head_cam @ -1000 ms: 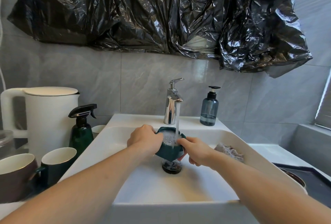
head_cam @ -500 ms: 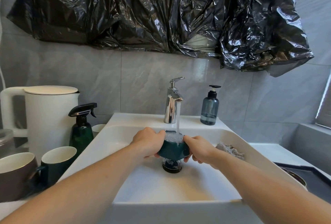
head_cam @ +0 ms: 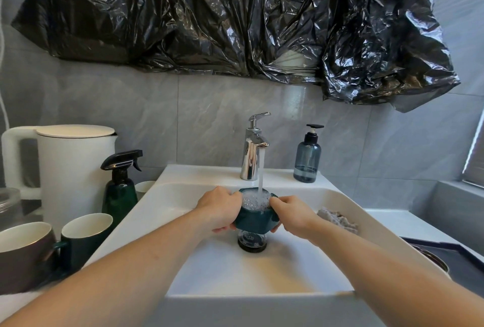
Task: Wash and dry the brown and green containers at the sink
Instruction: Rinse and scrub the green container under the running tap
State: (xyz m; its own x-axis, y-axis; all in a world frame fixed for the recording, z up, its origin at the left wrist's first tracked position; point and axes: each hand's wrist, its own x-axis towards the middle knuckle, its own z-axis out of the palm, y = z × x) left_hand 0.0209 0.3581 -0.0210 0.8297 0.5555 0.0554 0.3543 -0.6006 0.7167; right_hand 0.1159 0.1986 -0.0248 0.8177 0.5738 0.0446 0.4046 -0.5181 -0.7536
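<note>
A green container (head_cam: 253, 218), a small dark bowl-like cup, is held over the middle of a white sink (head_cam: 337, 203), directly above the drain (head_cam: 252, 242). Water runs from a chrome tap (head_cam: 252, 152) at the sink's back edge straight into it, and white foam fills it to the rim. The left hand (head_cam: 219, 209) curls around its left side; the right hand (head_cam: 289, 212) grips the right side, thumb over the rim.

The task looks to be in its early part: this container is being rinsed and is not yet dried. A brown mug (head_cam: 22, 253) and a green mug (head_cam: 83, 235) stand beside the sink's left edge, apparently unwashed. A greyish cloth (head_cam: 337, 219) lies against the sink's right wall, likely for drying.

The basin in front of the hands is open, giving room to tip and turn the container. The left side is crowded: a green spray bottle (head_cam: 120, 190) and a white kettle (head_cam: 70, 169) stand close behind the mugs. A blue soap dispenser (head_cam: 307, 160) sits at the back right corner, near the tap.
</note>
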